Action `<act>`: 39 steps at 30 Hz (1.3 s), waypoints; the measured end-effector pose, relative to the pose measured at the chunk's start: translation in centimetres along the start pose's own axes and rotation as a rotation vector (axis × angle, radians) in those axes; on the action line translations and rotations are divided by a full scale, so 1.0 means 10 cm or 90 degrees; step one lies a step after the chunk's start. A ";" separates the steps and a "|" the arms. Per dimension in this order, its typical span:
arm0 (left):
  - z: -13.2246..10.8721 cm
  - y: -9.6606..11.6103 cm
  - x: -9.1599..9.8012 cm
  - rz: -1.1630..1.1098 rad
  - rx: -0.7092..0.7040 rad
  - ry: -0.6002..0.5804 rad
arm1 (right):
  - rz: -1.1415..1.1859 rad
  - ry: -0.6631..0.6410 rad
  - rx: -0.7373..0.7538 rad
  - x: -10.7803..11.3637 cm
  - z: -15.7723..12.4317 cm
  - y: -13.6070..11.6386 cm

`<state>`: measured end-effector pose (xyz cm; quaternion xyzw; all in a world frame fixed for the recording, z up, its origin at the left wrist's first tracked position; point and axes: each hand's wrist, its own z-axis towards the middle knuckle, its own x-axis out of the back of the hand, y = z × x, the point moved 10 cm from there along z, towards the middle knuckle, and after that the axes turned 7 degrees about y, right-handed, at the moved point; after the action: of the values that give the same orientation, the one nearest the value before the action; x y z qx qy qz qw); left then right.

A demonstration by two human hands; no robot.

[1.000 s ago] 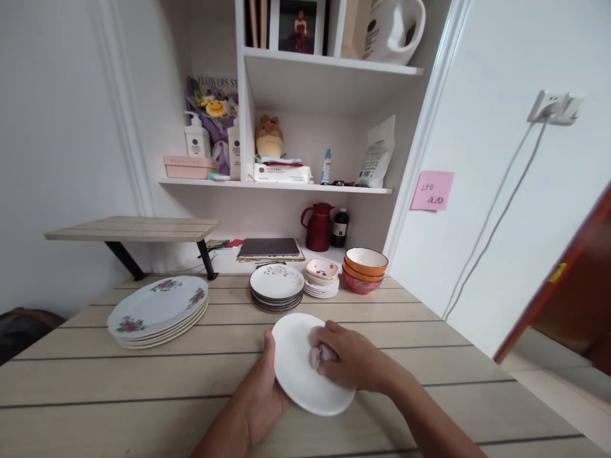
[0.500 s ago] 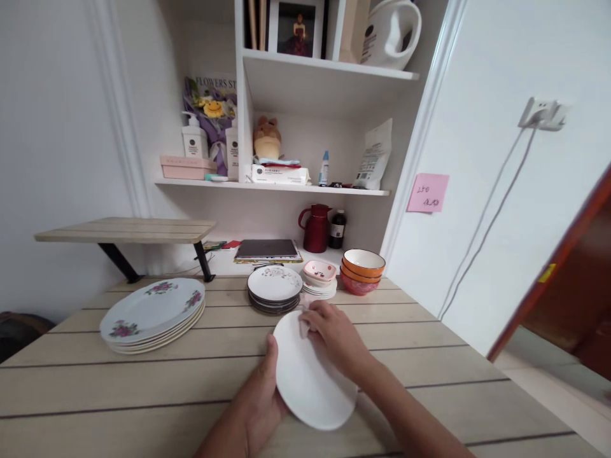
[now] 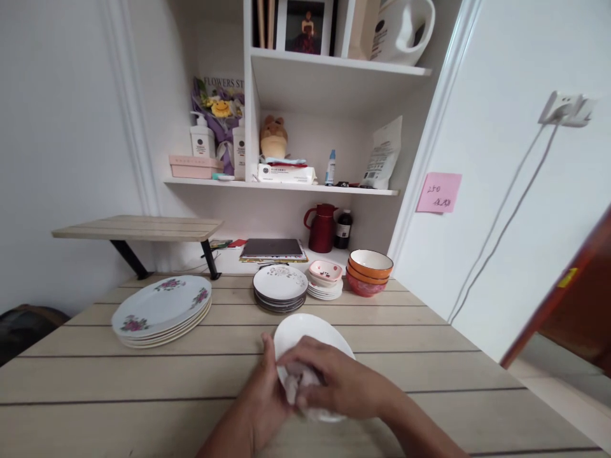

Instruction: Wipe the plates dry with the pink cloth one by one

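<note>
A plain white plate (image 3: pixel 308 331) is held just above the wooden table (image 3: pixel 143 375) near its front edge. My left hand (image 3: pixel 260 401) grips the plate's left rim, thumb on top. My right hand (image 3: pixel 334 381) is closed on a crumpled white cloth (image 3: pixel 300 380) and presses it on the plate's near left part, close to my left thumb. The plate's near half is hidden under both hands.
A stack of large floral plates (image 3: pixel 162 308) lies at the left. Behind stand a stack of small plates (image 3: pixel 280 286), small pink dishes (image 3: pixel 325 280) and orange bowls (image 3: pixel 370 270). A red jug (image 3: pixel 322 228), a laptop (image 3: pixel 271 248) and shelves fill the alcove.
My right hand with the cloth went from the plate's middle to its far edge, then back to the near left part. The plate tilted flatter.
</note>
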<state>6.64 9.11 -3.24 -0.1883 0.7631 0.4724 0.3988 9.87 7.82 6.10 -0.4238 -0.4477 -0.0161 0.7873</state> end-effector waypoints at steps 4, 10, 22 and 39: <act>0.06 0.06 0.10 -0.014 -0.045 0.043 | -0.080 0.193 -0.060 0.15 0.23 0.24; 0.06 0.05 0.17 0.000 -0.021 0.092 | -0.273 0.159 -0.183 0.39 0.07 0.69; 0.03 0.00 -0.02 -0.021 0.008 -0.028 | 0.001 -0.007 -0.016 0.05 -0.04 0.05; 0.09 -0.05 0.15 0.018 0.024 -0.024 | -0.246 0.020 -0.214 0.48 -0.39 0.68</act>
<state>6.47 9.77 -4.90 -0.1609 0.7668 0.4669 0.4102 18.19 11.23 4.13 -0.4551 -0.4988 -0.2471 0.6950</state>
